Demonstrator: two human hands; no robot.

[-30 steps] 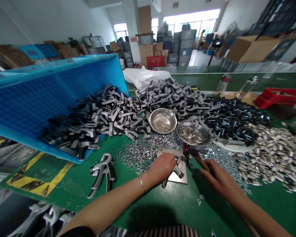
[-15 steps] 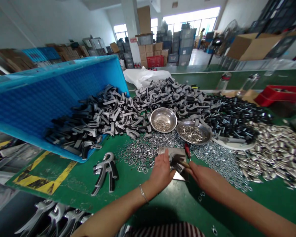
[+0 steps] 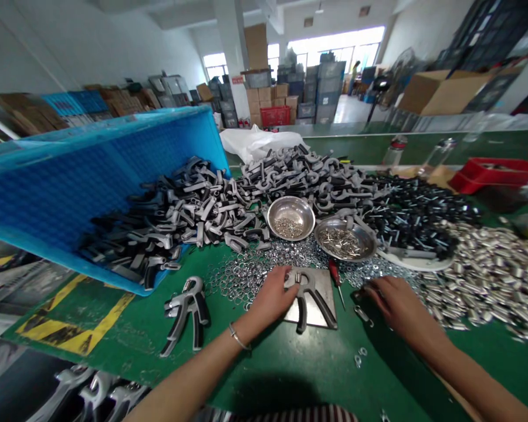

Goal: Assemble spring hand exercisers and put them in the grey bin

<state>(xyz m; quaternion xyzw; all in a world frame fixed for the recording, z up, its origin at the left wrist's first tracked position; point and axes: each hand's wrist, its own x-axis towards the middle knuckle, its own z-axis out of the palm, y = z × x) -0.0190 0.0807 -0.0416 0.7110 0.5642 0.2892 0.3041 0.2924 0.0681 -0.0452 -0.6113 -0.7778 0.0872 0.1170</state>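
Note:
A grey-and-black hand grip strengthener (image 3: 307, 287) lies on a square metal plate (image 3: 325, 316), its two handles spread toward me. My left hand (image 3: 273, 296) is closed on its upper left side, near the spring. To the right of the plate, my right hand (image 3: 393, 302) is curled over a hammer, whose dark head (image 3: 361, 293) shows past the fingertips; most of the handle is hidden. Between plate and hand lies a red-handled screwdriver (image 3: 335, 275). A small spring (image 3: 363, 315) rests just below the right fingers. Another grip strengthener (image 3: 187, 313) lies to the left.
Metal rings (image 3: 235, 275) are scattered behind the plate. Two steel bowls (image 3: 291, 202) hold small pins and parts. Beyond are heaped grey handles (image 3: 308, 170), black parts (image 3: 413, 205) and silver cylinders (image 3: 497, 269). A tipped blue crate (image 3: 114, 158) stands left, a red bin (image 3: 493, 176) right.
My right hand has moved right with the hammer, off the plate. The grip strengthener under it is now uncovered, with my left hand still at its side.

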